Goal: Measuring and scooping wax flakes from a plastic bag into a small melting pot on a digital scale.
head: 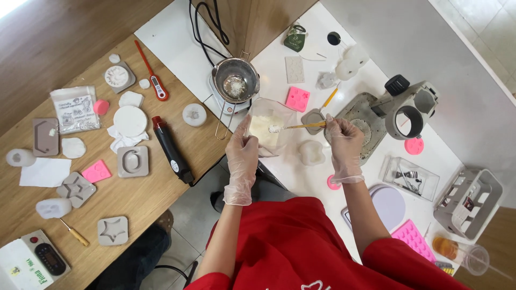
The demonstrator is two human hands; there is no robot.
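Near the middle of the frame, the person in the red top is holding a clear plastic bag [267, 129] of pale flakes up over the gap between the two benches. The left hand [241, 156], gloved, is closed around the bag's left edge, fingers wrapped and thumb pressing, which is keeping the mouth open and tipped toward the other hand. The right hand [344, 145], also gloved, is pinching the end of a thin wooden stick [301, 126] between narrow fingertips; the stick is lying almost level, and its far tip is sitting inside the bag with a small white lump on it. Holding the bag up like this looks to me like a way of letting the stick reach in without spilling.

Just above the bag, a small metal pot [235, 80] with a long handle is standing on a little white heater base, with some white material lying in its bottom. It is sitting near the bag, but apart from it.

On the white bench [317, 177] at right, a pink mould [297, 99] and a whitish silicone mould [312, 152] are lying close to the right hand. On the wooden bench [134, 193] at left, grey moulds, a black heat tool [171, 149] and a red thermometer [153, 72] are spread out, well apart from both hands.
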